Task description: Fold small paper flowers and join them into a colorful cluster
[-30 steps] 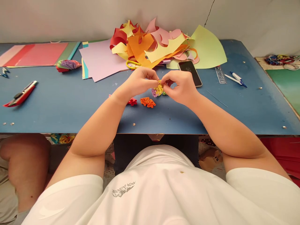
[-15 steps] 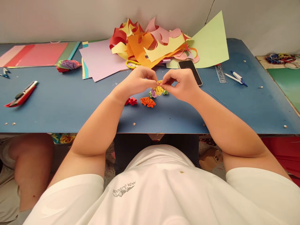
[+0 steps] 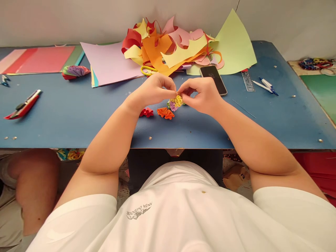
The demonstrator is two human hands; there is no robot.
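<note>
Just beyond the table's near edge, my left hand (image 3: 159,90) and my right hand (image 3: 201,91) meet with thumbs and forefingers pinched together. Between their fingertips is the narrow end of a yellow pleated paper piece (image 3: 179,101), its ruffled edge facing me. A purple ruffled piece (image 3: 173,106) sits right against it, with a bit of green showing beside. Fingers hide the exact pinch point. On the table below lie an orange pleated paper piece (image 3: 166,113) and a red one (image 3: 147,112), the red partly behind my left forearm.
Paper scraps (image 3: 154,49) heap at the back, with yellow-handled scissors (image 3: 149,71) and a phone (image 3: 214,79) in front. A red utility knife (image 3: 23,105) and a multicoloured paper bundle (image 3: 75,71) lie left. Right are a clear ruler (image 3: 248,81), pens (image 3: 267,86) and a thin wire (image 3: 244,108).
Both hands stay nearly in place, still pinching. The yellow piece has shifted slightly, and less green shows by my right fingers. The lilac sheet at the back has moved up and left.
</note>
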